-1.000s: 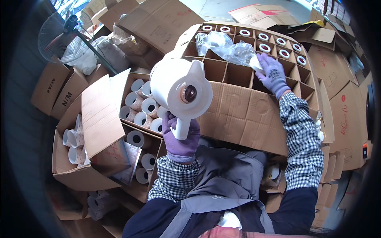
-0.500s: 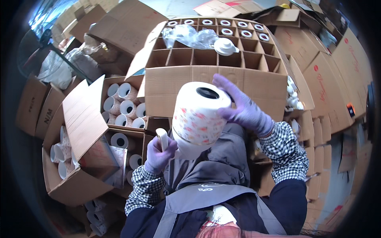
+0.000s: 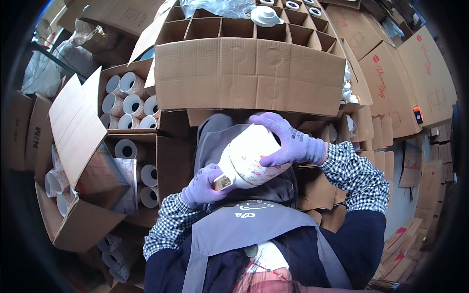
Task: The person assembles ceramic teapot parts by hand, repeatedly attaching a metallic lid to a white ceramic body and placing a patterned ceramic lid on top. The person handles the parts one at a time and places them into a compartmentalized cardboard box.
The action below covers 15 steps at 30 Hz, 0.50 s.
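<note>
A white jug with a small red floral pattern point(image 3: 254, 154) lies tilted above my lap, its dark round opening turned toward the upper right. My left hand point(image 3: 204, 185), in a purple glove, is closed around the handle point(image 3: 223, 182), which carries a gold-coloured patch. In the same kind of glove, my right hand point(image 3: 289, 142) grips the jug's opposite end, thumb on the near side and fingers over the far side. Part of the jug's body is hidden behind that hand.
Ahead stands a large divided carton point(image 3: 249, 73) with a white lid point(image 3: 265, 16) and clear plastic bag point(image 3: 220, 7) on its dividers. At left, open cartons hold patterned cylinders point(image 3: 133, 104). Flattened cartons point(image 3: 386, 88) lean at right.
The jug has come down closer to my body and tipped over, its opening swinging to the right. Both hands moved with it. The view has shifted downward, so the large carton sits higher.
</note>
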Each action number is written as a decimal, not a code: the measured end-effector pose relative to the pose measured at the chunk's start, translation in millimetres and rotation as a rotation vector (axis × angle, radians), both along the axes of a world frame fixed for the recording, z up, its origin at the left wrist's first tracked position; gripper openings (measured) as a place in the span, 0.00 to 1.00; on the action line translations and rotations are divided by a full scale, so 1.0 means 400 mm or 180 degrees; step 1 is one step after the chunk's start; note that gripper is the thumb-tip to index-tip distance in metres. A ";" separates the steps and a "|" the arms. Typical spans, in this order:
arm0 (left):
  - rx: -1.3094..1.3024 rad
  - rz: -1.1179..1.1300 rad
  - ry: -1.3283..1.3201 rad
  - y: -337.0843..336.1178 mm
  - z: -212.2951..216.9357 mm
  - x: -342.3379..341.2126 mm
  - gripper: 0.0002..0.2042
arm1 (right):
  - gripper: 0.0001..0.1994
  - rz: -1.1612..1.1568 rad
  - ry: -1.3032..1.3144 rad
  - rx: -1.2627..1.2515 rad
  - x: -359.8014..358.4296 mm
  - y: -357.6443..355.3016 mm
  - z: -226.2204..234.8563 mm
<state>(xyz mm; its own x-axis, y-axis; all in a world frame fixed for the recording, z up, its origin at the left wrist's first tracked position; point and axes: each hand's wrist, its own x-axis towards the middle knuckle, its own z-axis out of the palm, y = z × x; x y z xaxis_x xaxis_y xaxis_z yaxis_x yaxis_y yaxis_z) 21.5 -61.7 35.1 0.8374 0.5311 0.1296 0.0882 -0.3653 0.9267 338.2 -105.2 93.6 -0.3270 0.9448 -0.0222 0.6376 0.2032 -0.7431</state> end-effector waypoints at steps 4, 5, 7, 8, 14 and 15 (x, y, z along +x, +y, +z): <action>-0.0120 -0.0395 -0.0295 0.041 -0.030 -0.004 0.12 | 0.53 -0.0035 -0.0087 0.0051 -0.011 -0.017 0.022; -0.0148 -0.0470 -0.0255 0.053 -0.032 -0.006 0.13 | 0.53 -0.0057 -0.0158 0.0058 -0.016 -0.021 0.031; -0.0206 -0.0623 -0.0178 0.071 -0.037 -0.011 0.14 | 0.53 -0.0099 -0.0301 0.0071 -0.025 -0.025 0.046; -0.0794 -0.0295 0.0120 0.065 -0.001 -0.011 0.14 | 0.52 0.0010 -0.0140 0.0605 -0.022 -0.026 0.030; -0.1826 -0.0794 -0.0309 0.155 -0.092 -0.055 0.11 | 0.51 0.0677 -0.0351 0.1126 -0.065 0.020 0.112; -0.1660 -0.0975 -0.0340 0.158 -0.094 -0.049 0.11 | 0.51 0.0785 -0.0321 0.1185 -0.063 0.013 0.113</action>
